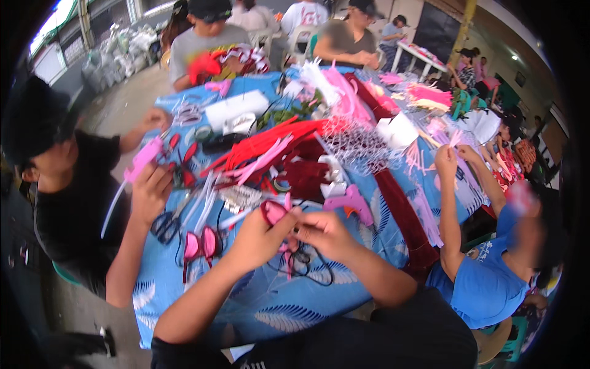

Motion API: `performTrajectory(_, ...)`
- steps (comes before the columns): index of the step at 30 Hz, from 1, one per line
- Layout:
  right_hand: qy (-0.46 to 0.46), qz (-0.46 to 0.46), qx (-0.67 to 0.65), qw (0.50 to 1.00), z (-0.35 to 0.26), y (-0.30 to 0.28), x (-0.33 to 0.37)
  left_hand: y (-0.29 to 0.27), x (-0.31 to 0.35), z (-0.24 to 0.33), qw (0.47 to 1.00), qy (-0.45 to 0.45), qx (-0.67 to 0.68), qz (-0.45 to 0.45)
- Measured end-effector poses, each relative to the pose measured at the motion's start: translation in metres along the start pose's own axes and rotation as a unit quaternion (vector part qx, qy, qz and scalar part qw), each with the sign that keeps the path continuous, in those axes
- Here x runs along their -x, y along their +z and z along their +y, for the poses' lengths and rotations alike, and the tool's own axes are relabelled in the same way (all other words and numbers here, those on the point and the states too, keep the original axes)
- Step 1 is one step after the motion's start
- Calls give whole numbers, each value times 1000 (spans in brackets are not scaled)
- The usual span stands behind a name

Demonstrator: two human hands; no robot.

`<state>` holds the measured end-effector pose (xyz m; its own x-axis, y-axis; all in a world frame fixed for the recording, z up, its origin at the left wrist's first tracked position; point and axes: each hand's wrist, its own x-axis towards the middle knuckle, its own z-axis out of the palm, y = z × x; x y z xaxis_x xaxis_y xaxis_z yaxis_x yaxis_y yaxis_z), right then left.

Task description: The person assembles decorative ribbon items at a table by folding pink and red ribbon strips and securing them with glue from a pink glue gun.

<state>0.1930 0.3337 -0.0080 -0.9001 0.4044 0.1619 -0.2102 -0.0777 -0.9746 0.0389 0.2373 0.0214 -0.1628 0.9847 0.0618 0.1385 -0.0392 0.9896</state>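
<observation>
In the head view, a pink-and-dark-red petal piece (pixel 274 212) was held above the bench (pixel 258 295), inward from its near edge. The left hand (pixel 255 240) pinched it between thumb and fingers. The right hand (pixel 329 237) came in from the other side, its fingertips drawn in close to the left hand's, just right of the piece and a little lower. Blur and overlap there hid what, if anything, the right fingers gripped, so I could not tell whether they were pressed together. The left hand was the nearer of the two; the piece's long axis seemed to run slantwise, down toward the right fingertips.

Below the hands, a black cord (pixel 319 281) lay looped on the bench. Two similar petals (pixel 201 243) lay beyond the left forearm, toward the bench's left edge, with dark blue scissors (pixel 165 227) nearer that edge. A pink glue gun (pixel 350 205) lay beyond the right hand, and a dark red velvet strip (pixel 402 215) ran toward the right edge.
</observation>
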Motion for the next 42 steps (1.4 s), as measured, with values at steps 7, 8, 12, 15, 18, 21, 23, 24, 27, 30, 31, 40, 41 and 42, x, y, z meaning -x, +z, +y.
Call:
performTrajectory(7, -53, 105, 4, 993, -6, 5, 0, -25, -7, 11, 986, 127, -46, 100)
performTrajectory(8, -54, 106, 15, 993, -7, 7, 1, -28, -5, 16, 986, 130, -45, 92)
performTrajectory(12, -51, 70, 18, 996, -7, 4, 2, -34, -3, 22, 987, 110, -107, 54)
performTrajectory(15, -5, 30, -5, 1000, -9, 3, 2, -30, -2, 25, 979, 123, -142, 79)
performTrajectory(18, 31, 19, 8, 999, -11, 5, 3, -26, 0, 28, 965, 162, -179, 99)
performTrajectory(21, 39, 23, 25, 999, -13, 3, 2, -25, 2, 30, 964, 172, -174, 104)
performTrajectory(23, 56, 29, -11, 998, -15, 3, 1, -29, -1, 23, 962, 188, -164, 109)
performTrajectory(24, 58, 30, -23, 998, -15, 2, 0, -30, -2, 21, 961, 188, -168, 113)
performTrajectory(27, 73, 32, -17, 997, -11, 2, 1, -22, 0, 23, 904, 295, -274, 142)
performTrajectory(30, 78, 45, -35, 995, -7, 0, -1, -18, -4, 19, 820, 405, -375, 156)
performTrajectory(31, 70, 43, -34, 996, -5, -1, -2, -19, -4, 20, 821, 400, -375, 157)
performTrajectory(40, -61, 97, 102, 988, -8, 4, -3, -87, 30, 77, 905, 298, -227, 203)
performTrajectory(41, -57, 111, 145, 981, -11, 8, -3, -90, 37, 84, 906, 299, -206, 216)
performTrajectory(42, -62, 119, 187, 973, -8, 9, -1, -94, 44, 90, 908, 300, -186, 227)
